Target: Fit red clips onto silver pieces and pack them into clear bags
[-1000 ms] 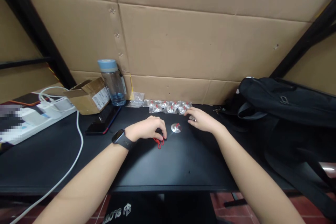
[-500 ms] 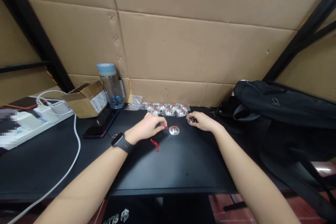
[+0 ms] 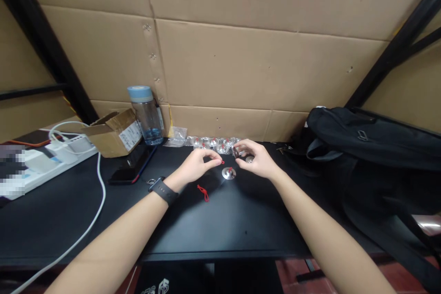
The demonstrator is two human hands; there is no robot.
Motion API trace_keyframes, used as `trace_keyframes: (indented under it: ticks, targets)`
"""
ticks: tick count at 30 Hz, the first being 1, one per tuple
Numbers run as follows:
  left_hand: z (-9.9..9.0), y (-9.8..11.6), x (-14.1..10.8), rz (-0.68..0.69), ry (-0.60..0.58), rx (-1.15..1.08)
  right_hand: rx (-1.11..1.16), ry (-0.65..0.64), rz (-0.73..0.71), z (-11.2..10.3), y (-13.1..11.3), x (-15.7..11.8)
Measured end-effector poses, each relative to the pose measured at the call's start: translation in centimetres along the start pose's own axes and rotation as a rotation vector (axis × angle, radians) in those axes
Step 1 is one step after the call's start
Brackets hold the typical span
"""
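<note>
My left hand (image 3: 200, 164) is closed in a pinch on a red cord (image 3: 223, 162), whose tip sticks out past the fingertips. My right hand (image 3: 257, 158) holds a small metal finger cymbal (image 3: 236, 152) on edge between thumb and fingers, its face turned towards the left hand. Another cymbal (image 3: 249, 159) shows behind the right thumb, seemingly on the table. Between the hands lies a round silver cymbal (image 3: 228, 173) with a red cord at its centre. A loose red cord loop (image 3: 204, 193) rests nearer me.
Several bagged cymbals (image 3: 213, 142) line the back beside a clear plastic bag (image 3: 177, 134). On the left are a water bottle (image 3: 148, 117), an open carton (image 3: 113, 135), a phone (image 3: 132, 165) and a power strip (image 3: 51, 158). A black backpack (image 3: 372, 138) fills the right side.
My right hand has lifted a cymbal and brought it left, towards the cord. My left hand has shifted slightly right, still pinching the red cord.
</note>
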State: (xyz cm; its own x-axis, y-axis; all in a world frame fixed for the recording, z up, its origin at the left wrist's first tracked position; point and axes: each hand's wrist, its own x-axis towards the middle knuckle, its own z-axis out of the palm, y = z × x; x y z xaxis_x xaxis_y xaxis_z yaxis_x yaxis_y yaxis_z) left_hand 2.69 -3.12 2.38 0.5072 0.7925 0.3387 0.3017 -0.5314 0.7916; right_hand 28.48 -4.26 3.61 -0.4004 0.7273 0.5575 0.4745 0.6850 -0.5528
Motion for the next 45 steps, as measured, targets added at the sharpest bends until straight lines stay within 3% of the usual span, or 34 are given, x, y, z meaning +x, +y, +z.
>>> trace_keyframes:
  ticks: [7,15,26,33,37,41,45]
  targets:
    - [0.9,-0.2,0.1,0.057,0.066,-0.076,0.091,0.084,-0.133,3.3,-3.4,0.0]
    - [1.6,0.1,0.1,0.073,0.135,-0.114,0.109,0.124,-0.155,3.6,-3.6,-0.1]
    - [1.5,0.3,-0.2,0.069,0.208,0.038,0.098,0.21,-0.138,4.6,-3.6,-0.4]
    - [1.9,0.2,-0.2,0.02,0.202,-0.071,0.082,0.228,-0.09,4.9,-3.5,-0.6]
    - [2.2,0.6,-0.1,-0.038,0.193,-0.254,0.055,0.191,-0.108,4.4,-3.3,-0.3]
    - [2.2,0.9,-0.1,-0.103,0.117,-0.474,0.02,0.103,-0.16,3.5,-3.4,-0.1]
    - [2.1,0.8,-0.3,-0.121,0.032,-0.584,-0.012,0.108,-0.187,3.1,-3.7,-0.1]
